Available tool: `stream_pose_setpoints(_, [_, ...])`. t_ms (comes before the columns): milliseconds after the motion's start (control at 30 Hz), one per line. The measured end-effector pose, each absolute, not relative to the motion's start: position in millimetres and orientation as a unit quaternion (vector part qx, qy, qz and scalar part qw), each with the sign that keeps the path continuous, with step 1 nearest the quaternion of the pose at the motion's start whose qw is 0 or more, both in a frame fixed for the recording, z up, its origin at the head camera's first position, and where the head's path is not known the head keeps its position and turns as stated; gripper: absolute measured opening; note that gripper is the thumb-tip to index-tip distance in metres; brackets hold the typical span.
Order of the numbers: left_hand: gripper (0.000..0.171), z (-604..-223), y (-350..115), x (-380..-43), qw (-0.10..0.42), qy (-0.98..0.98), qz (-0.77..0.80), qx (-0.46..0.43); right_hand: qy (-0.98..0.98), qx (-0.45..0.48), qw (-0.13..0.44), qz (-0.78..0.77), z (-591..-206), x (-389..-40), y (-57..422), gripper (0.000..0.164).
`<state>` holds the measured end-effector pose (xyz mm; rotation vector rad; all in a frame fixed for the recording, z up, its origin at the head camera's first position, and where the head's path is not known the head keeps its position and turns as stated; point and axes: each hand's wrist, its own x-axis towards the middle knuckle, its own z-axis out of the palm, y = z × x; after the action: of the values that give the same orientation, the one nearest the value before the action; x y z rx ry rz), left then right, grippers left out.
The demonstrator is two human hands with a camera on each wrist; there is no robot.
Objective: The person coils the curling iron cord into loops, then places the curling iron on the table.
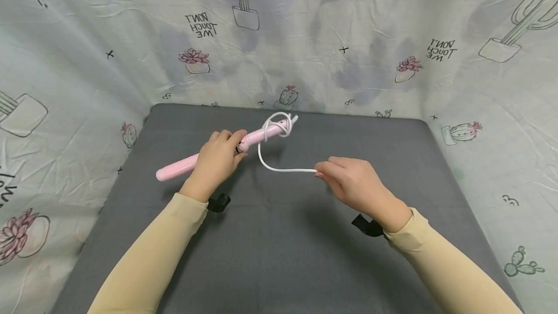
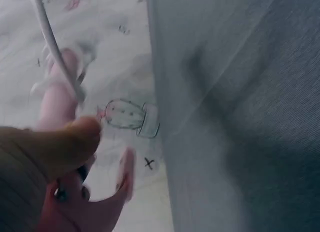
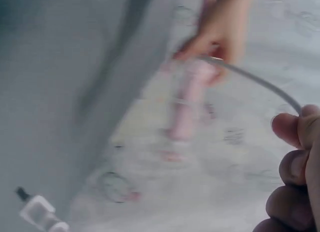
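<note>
Head view: the left hand (image 1: 218,156) grips the pink wand (image 1: 256,137), the right hand (image 1: 355,184) beside the wand pinching its white cord (image 1: 293,170). Left wrist view: cord loops round the wand's end. Right wrist view: cord bows; gentle, even tension should limit snags.

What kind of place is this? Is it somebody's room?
I can't tell about the whole room, but it looks like a little curtained-off table space: there's a gray tabletop with cactus-print fabric hanging behind it and on both sides.
</note>
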<state>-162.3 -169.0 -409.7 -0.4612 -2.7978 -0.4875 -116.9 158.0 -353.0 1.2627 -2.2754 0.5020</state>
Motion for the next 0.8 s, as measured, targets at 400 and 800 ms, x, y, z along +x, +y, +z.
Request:
stream_pose_setpoints(400, [0.049, -416.1, -145.8, -125.2, 0.096, -0.904, -0.164, -0.384, -0.837, 0.448, 0.204, 0.240, -310.1, -152.8, 155.1, 0.005])
stream_pose_setpoints(800, [0.050, -405.8, -145.3, -104.2, 0.133, -0.862, -0.243, -0.425, -0.884, 0.358, 0.071, 0.293, -334.3, -184.8, 169.1, 0.016])
